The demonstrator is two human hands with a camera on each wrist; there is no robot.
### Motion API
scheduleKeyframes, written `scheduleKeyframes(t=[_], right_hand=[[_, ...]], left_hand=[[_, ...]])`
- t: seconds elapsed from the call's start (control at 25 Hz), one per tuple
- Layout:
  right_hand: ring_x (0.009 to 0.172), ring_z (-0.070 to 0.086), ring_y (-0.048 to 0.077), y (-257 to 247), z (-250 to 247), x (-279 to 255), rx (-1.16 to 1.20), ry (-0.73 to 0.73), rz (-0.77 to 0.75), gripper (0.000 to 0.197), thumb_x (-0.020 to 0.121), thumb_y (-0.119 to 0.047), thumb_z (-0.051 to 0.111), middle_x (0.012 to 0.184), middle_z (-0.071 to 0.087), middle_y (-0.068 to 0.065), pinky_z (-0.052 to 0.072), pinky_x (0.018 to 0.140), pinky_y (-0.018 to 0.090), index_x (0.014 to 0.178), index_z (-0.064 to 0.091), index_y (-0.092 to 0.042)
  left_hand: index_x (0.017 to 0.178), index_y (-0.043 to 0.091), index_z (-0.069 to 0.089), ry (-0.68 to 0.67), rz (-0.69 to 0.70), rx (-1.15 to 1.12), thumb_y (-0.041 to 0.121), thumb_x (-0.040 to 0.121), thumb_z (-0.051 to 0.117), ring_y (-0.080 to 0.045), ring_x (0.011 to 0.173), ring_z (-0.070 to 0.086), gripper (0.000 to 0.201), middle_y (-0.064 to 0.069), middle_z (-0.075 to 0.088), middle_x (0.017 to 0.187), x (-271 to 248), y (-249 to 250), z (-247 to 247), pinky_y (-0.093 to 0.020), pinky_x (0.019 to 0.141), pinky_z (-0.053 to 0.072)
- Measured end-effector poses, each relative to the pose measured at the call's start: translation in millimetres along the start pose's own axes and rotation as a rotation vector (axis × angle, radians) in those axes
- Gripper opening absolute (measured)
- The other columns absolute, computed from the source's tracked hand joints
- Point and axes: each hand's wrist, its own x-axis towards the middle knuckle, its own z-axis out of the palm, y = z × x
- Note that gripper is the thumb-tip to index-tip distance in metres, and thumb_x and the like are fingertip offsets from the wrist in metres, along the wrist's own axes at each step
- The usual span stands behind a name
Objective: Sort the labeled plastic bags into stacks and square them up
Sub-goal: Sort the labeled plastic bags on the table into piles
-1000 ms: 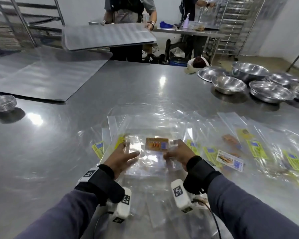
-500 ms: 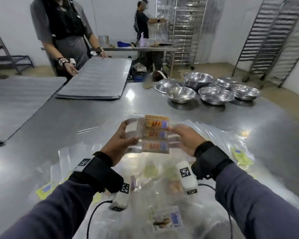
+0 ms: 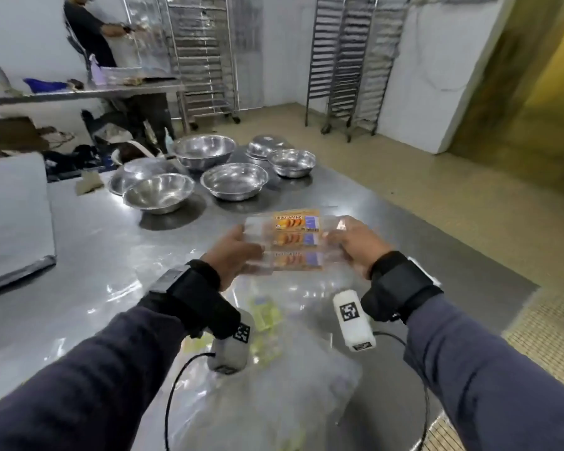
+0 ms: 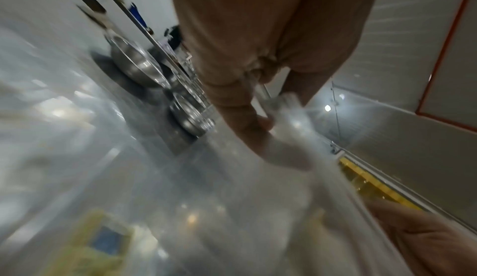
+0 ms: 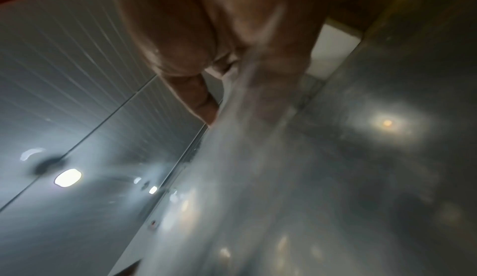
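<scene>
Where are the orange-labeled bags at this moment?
In the head view, the orange-labeled bags are held up above the steel table, gripped between the left hand and right hand, in front of the metal bowls.

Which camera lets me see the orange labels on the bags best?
The head view: the orange labels show sharply on the bags held between the left hand and right hand. Both wrist views show only blurry clear plastic beside the fingers, no orange.
</scene>
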Motion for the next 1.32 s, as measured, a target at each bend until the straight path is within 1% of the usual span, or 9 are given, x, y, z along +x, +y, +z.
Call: scheduleKeyframes(t=[0.12,0.24,0.4,0.56,0.72,0.8,0.96,1.08,1.32], right_hand=[[0.100,0.062,0.034,-4,-88,22,-0.031,0.186,-0.028,0.046,0.081,-0.014,0.060,0.121,0.059,0.023,0.049,0.092,0.055,0.124,0.044,-0.013],[0.120,0.052,0.025,6,-163,27,0.107,0.320,-0.230,0.050,0.087,-0.009,0.058,0.140,0.046,0.006,0.047,0.096,0.044,0.130,0.038,-0.025],[0.083,0.060,0.024,76,-196,22,0.053,0.479,0.055,0.047,0.089,0.006,0.050,0.100,0.060,0.009,0.052,0.068,0.036,0.132,0.038,-0.006],[0.073,0.052,0.022,132,-202,31,-0.143,0.485,0.360,0.034,0.085,0.014,0.048,0.077,0.052,0.006,0.041,0.048,0.014,0.119,0.046,0.011],[0.091,0.057,0.022,155,-208,51,-0.289,0.454,0.373,0.016,0.080,0.011,0.054,0.092,0.059,0.012,0.044,0.056,0.012,0.089,0.057,-0.002],[0.094,0.062,0.026,165,-210,56,-0.377,0.459,0.355,0.021,0.079,0.002,0.061,0.101,0.064,0.015,0.049,0.075,0.025,0.099,0.059,0.001],[0.112,0.057,0.032,160,-202,42,-0.502,0.439,0.362,0.060,0.073,-0.010,0.070,0.124,0.057,0.016,0.048,0.094,0.037,0.127,0.046,0.000],[0.118,0.050,0.031,146,-173,17,-0.576,0.385,0.289,0.058,0.075,-0.012,0.069,0.119,0.050,0.006,0.043,0.099,0.038,0.127,0.044,-0.003],[0.130,0.038,0.026,115,-62,-25,-0.661,0.036,0.080,0.063,0.080,-0.015,0.069,0.139,0.041,0.012,0.031,0.103,0.028,0.135,0.040,-0.006]], left_hand=[[0.132,0.013,0.038,-0.052,0.068,-0.005,-0.016,0.085,0.047,-0.028,0.091,0.060,0.056,-0.016,0.052,0.119,70,18,73,-0.035,0.062,0.056],[0.135,0.021,0.039,-0.089,0.228,-0.092,-0.008,0.081,0.059,-0.023,0.099,0.057,0.065,-0.010,0.054,0.119,119,20,132,-0.027,0.069,0.052],[0.141,0.009,0.033,-0.077,-0.032,0.075,-0.006,0.080,0.058,-0.025,0.087,0.055,0.067,-0.014,0.049,0.104,156,-49,192,-0.035,0.071,0.051],[0.124,0.000,0.046,-0.048,-0.253,0.503,-0.007,0.087,0.052,-0.027,0.087,0.054,0.038,-0.012,0.050,0.096,174,-102,213,-0.032,0.067,0.045],[0.107,-0.001,0.056,-0.064,-0.278,0.478,-0.003,0.089,0.050,-0.021,0.065,0.049,0.019,-0.009,0.053,0.077,174,-109,214,-0.029,0.056,0.041],[0.104,0.003,0.055,-0.082,-0.272,0.408,-0.002,0.091,0.051,-0.025,0.071,0.055,0.015,-0.012,0.058,0.081,165,-107,212,-0.035,0.065,0.047],[0.137,0.002,0.043,-0.138,-0.244,0.393,0.008,0.090,0.058,-0.031,0.123,0.050,0.049,-0.016,0.050,0.136,133,-102,199,-0.040,0.108,0.036],[0.143,0.006,0.032,-0.039,-0.139,0.448,0.010,0.091,0.057,-0.026,0.133,0.038,0.058,-0.012,0.040,0.144,91,-97,177,-0.029,0.106,0.032],[0.131,0.010,0.047,0.185,-0.018,0.402,0.006,0.089,0.059,-0.015,0.110,0.050,0.044,-0.008,0.056,0.125,-1,-97,94,-0.023,0.094,0.040]])
